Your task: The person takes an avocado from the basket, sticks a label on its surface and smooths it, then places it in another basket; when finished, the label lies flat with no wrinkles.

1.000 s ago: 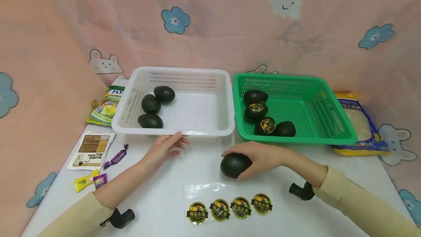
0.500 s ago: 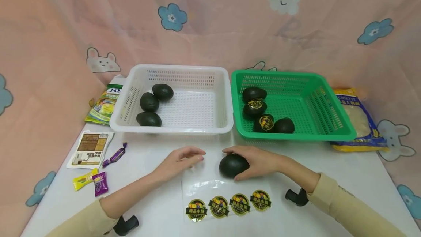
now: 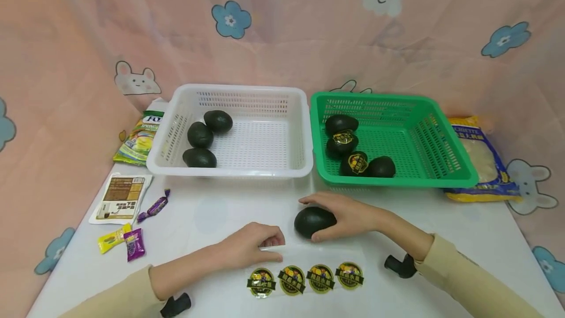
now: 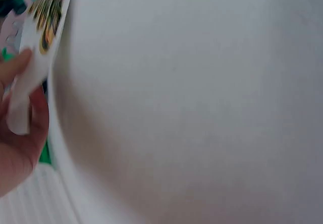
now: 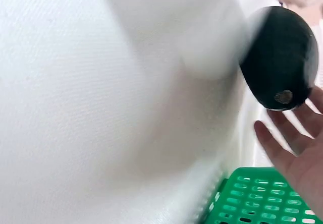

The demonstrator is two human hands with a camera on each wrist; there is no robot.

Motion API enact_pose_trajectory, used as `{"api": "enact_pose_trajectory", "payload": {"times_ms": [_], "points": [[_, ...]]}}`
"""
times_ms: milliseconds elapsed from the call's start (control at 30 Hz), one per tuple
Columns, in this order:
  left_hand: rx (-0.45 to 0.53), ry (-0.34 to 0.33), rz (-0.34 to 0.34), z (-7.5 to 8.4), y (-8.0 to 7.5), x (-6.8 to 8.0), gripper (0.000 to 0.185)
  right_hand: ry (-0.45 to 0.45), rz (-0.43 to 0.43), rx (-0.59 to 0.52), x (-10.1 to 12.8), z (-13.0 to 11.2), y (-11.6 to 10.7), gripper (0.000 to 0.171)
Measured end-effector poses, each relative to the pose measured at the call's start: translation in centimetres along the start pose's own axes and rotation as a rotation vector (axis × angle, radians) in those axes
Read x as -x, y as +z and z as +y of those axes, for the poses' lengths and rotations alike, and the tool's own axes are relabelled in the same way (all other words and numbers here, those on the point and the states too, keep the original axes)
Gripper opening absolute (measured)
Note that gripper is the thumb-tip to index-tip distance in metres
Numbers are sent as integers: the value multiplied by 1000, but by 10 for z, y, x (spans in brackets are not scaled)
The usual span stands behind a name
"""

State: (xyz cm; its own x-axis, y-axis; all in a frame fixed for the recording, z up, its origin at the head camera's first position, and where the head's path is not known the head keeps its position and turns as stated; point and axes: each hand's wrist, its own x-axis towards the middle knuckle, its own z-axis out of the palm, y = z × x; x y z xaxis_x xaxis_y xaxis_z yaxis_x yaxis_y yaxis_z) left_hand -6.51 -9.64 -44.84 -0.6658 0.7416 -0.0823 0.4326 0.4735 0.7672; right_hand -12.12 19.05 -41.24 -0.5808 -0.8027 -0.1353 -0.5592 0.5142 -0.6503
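Near the table's middle my right hand (image 3: 348, 217) holds a dark avocado (image 3: 312, 223), fingers behind it and thumb in front. The right wrist view shows the avocado (image 5: 280, 57) with its stem scar, fingers at its side. My left hand (image 3: 247, 248) pinches the left end of a clear sticker sheet (image 3: 306, 255) between thumb and fingers. Several round black-and-gold stickers (image 3: 320, 278) run along this sheet. The left wrist view has the sheet (image 4: 43, 37) raised edge-on, with the left hand (image 4: 22, 118) around its end.
A white basket (image 3: 229, 172) with 3 avocados (image 3: 200, 135) stands at back left. Beside it, a green basket (image 3: 423, 180) holds several avocados (image 3: 342, 145), some stickered. Packets (image 3: 121, 198) and candies (image 3: 134, 244) lie at left; a blue-yellow bag (image 3: 483, 161) lies at right.
My left hand has left the white basket's front rim, come toward me and right, and taken hold of the sticker sheet's end. The right hand stays at the avocado.
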Motion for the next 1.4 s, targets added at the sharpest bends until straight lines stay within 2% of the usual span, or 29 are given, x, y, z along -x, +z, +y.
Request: {"api": "enact_pose_trajectory", "payload": {"times_ms": [67,133,200,267,400,433,500,633,667,700,767,833,933,1000,1067,1167,1267,1400], "points": [[123,11,-60,-2,-11,4,15,-13,48,-3,2,-5,-2,67],[206,13,-86,-5,-24,10,14,-38,100,-20,5,-11,-4,56],[268,-4,-73,-9,-38,18,13,-68,132,-60,9,-19,-6,47],[332,-33,-44,-12,-53,25,13,-90,127,-117,12,-28,-8,43],[455,-133,13,-20,-79,39,17,-51,77,-246,15,-43,-8,47],[439,-151,31,-21,-85,42,19,-27,83,-262,15,-46,-7,48],[312,-165,70,-17,-95,46,24,8,119,-297,13,-51,-4,47],[-87,-144,135,10,-104,43,43,14,218,-319,3,-58,1,45],[-134,-129,133,18,-103,39,48,-1,233,-327,0,-59,3,44],[-139,-122,115,26,-101,34,51,-11,243,-341,-4,-61,5,45],[-61,-94,48,36,-94,23,51,-40,265,-369,-11,-64,8,44],[86,-89,-28,38,-87,12,40,-61,287,-395,-17,-66,11,44],[290,-139,-107,32,-79,4,22,-78,350,-356,-21,-68,15,47],[401,-185,-126,26,-77,2,16,-108,413,-274,-21,-67,17,50],[510,-222,-141,21,-78,3,19,-152,491,-151,-19,-65,18,49],[645,-239,-163,17,-80,6,27,-253,593,-7,-19,-62,18,38],[735,-232,-182,16,-81,7,31,-333,656,59,-21,-59,18,25],[793,-236,-195,16,-82,7,33,-388,699,66,-24,-58,19,12]]}}
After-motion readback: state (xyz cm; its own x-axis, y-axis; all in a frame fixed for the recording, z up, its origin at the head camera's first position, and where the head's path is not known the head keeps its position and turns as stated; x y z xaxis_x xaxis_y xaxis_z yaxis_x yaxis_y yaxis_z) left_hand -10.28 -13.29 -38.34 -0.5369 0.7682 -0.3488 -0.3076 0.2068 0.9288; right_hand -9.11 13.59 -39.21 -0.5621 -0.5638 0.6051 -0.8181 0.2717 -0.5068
